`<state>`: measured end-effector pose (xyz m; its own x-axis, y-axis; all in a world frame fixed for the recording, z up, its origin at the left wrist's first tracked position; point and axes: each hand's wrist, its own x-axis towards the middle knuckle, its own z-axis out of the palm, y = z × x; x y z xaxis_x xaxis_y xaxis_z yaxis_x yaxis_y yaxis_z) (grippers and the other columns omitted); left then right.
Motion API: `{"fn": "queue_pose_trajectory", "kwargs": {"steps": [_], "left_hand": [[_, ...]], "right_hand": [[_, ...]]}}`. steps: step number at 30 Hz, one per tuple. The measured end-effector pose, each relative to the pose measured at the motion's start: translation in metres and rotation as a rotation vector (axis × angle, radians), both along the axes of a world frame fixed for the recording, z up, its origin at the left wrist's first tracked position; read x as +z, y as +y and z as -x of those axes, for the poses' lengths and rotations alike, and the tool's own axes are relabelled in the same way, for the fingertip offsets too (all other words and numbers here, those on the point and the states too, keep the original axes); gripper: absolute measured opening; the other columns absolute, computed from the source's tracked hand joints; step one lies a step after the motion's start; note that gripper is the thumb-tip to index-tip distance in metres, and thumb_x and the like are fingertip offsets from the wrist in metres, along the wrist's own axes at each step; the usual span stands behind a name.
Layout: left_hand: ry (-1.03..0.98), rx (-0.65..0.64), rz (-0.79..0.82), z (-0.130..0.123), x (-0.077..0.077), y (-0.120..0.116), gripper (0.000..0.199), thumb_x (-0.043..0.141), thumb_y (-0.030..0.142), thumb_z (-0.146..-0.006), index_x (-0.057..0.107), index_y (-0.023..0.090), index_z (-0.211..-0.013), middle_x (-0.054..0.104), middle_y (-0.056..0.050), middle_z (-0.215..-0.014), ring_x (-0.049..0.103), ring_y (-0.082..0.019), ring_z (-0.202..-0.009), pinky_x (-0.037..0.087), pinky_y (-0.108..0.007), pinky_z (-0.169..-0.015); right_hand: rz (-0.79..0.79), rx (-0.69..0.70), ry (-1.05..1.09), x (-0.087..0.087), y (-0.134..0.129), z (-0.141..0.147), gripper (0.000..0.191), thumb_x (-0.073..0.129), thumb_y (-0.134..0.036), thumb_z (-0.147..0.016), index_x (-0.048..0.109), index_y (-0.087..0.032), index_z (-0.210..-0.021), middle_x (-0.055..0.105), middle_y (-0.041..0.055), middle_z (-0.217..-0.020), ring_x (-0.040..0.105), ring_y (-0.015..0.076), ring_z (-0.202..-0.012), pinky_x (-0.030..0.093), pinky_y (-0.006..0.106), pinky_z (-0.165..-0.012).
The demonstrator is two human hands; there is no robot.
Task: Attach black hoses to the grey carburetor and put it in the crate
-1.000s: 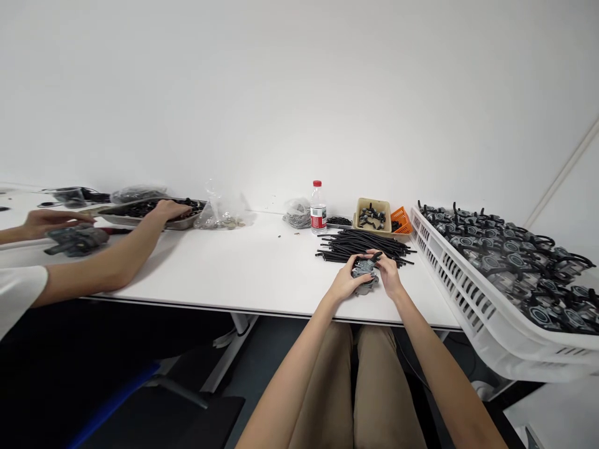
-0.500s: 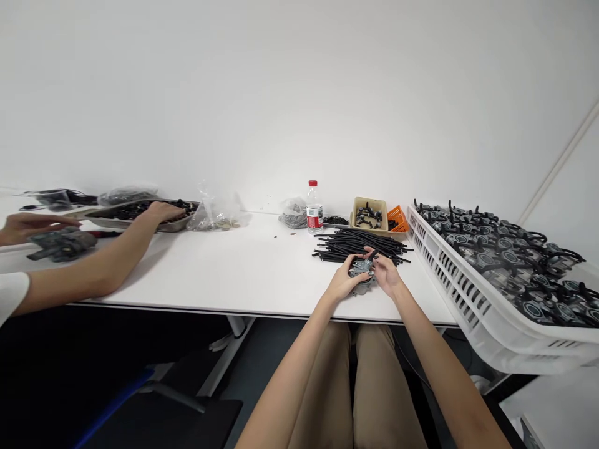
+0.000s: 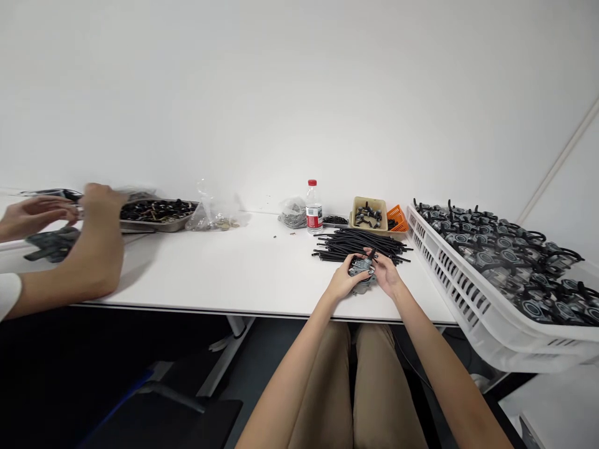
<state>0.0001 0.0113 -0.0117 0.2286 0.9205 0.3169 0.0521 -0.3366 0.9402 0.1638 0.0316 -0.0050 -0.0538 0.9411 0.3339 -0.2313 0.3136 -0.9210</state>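
A grey metal carburetor (image 3: 361,278) rests at the table's front edge, between my two hands. My left hand (image 3: 344,279) is closed around its left side, thumb across the top. With the fingers of my right hand (image 3: 384,272) I pinch a short black part (image 3: 372,254) that sticks up from the carburetor's top; the fingertips are partly hidden. Just beyond my hands lies a pile of black rubber hoses (image 3: 358,244).
On the right stands a white crate (image 3: 449,280) full of carburetors. Behind the hoses are a bottle (image 3: 313,209), a beige tray (image 3: 354,215) and an orange basket (image 3: 397,218). A co-worker's hands (image 3: 37,215) work at the left beside a metal tray (image 3: 175,224) and plastic bag (image 3: 210,215).
My hands and the carburetor stay almost unchanged. The co-worker's reaching hand has left the metal tray and moved left toward their other hand.
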Motion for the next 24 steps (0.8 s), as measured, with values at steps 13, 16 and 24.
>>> {"fn": "queue_pose_trajectory", "kwargs": {"steps": [13,16,24], "left_hand": [[0.034,0.049,0.01,-0.0013,-0.0004,-0.0009,0.048,0.08,0.041,-0.075,0.063,0.023,-0.116,0.077,-0.007,-0.115,0.07,-0.024,-0.104,0.052,-0.038,-0.099],[0.056,0.081,0.019,-0.0019,0.0012,-0.003,0.045,0.08,0.04,-0.075,0.063,0.024,-0.114,0.078,-0.006,-0.11,0.071,-0.025,-0.102,0.053,-0.04,-0.099],[0.085,0.145,0.048,-0.0028,0.0022,-0.0055,0.051,0.081,0.049,-0.072,0.064,0.026,-0.115,0.079,-0.007,-0.103,0.073,-0.031,-0.1,0.053,-0.044,-0.099]], "right_hand": [[0.142,0.067,0.15,0.0031,-0.0016,0.0009,0.021,0.071,-0.032,-0.065,0.08,-0.024,-0.082,0.081,0.0092,-0.119,0.074,0.0327,-0.108,0.059,0.045,-0.087],[0.142,0.075,0.142,0.0048,-0.0035,0.0021,0.022,0.071,-0.032,-0.064,0.08,-0.024,-0.083,0.081,0.0089,-0.118,0.074,0.0328,-0.107,0.059,0.045,-0.087],[0.165,0.092,0.065,0.0048,-0.008,0.0065,0.027,0.083,-0.037,-0.062,0.083,-0.024,-0.086,0.084,0.0059,-0.096,0.076,0.0273,-0.089,0.059,0.038,-0.083]]}}
